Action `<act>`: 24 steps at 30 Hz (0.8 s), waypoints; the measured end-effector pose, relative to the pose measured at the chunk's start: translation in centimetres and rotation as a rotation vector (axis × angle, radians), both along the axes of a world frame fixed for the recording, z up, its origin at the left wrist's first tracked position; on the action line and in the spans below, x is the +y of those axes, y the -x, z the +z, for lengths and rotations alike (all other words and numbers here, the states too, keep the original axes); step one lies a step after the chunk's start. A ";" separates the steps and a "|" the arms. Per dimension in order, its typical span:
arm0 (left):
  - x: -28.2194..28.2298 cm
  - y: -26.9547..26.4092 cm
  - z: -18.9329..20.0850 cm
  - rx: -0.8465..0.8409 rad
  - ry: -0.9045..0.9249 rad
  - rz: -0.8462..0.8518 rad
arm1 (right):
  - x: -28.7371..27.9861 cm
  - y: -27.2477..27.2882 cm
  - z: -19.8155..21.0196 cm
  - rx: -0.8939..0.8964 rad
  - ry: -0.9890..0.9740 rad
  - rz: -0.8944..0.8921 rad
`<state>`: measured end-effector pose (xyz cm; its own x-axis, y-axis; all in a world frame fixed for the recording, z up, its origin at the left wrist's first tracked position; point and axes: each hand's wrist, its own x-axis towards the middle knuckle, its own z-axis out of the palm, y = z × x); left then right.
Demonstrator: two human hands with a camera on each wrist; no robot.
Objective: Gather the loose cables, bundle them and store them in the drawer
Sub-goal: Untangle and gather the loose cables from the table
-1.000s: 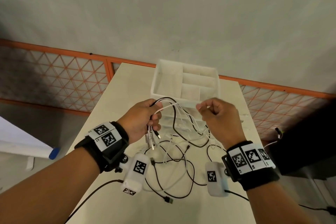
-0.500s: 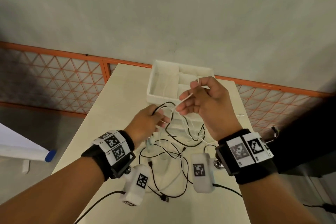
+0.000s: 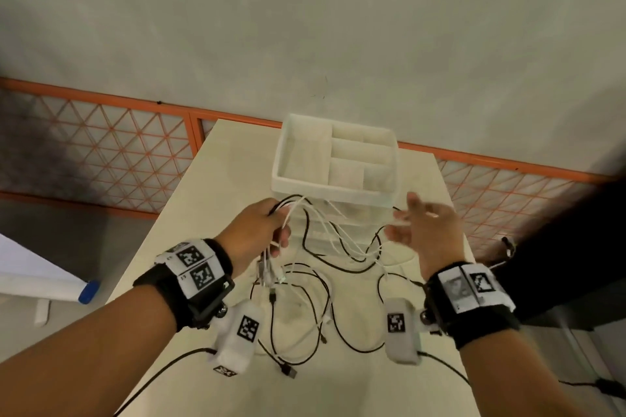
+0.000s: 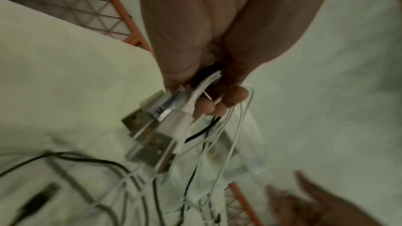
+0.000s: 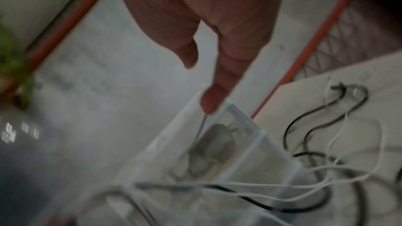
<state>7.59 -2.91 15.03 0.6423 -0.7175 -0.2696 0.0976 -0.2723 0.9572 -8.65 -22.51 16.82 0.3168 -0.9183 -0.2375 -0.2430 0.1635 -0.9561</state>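
My left hand [image 3: 277, 230] [image 4: 208, 102] grips a bundle of black and white cables near their ends, and several USB plugs [image 3: 267, 272] [image 4: 150, 126] hang below the fist. The rest of the cables [image 3: 305, 298] [image 5: 326, 143] trail in loose loops over the table. My right hand [image 3: 410, 223] [image 5: 200, 78] is blurred, to the right of the bundle, fingers spread; a thin white cable [image 3: 403, 222] lies across them. The white drawer [image 3: 325, 188] [image 5: 239, 126] stands open just beyond both hands, its compartments empty.
The beige table [image 3: 210, 179] is narrow, with its edges close on both sides. An orange lattice railing [image 3: 101, 145] runs behind it. A white roll with a blue cap [image 3: 88, 291] lies off the left edge. A dark shape [image 3: 559, 247] sits to the right.
My right hand, which pinched a white cable up by the drawer, has swung right and down and its fingers have spread. The left hand keeps its hold on the bundle.
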 end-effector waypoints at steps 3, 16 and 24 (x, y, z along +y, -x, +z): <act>-1.3 0.5 2.3 -0.107 0.024 -0.121 | 2.6 0.1 -0.1 0.295 0.310 0.127; -2.4 1.3 2.3 -0.199 -0.005 -0.240 | 3.7 -1.9 2.3 0.167 0.810 0.345; -0.7 0.3 0.3 0.071 0.017 -0.072 | -0.3 -0.6 3.2 0.067 0.668 0.066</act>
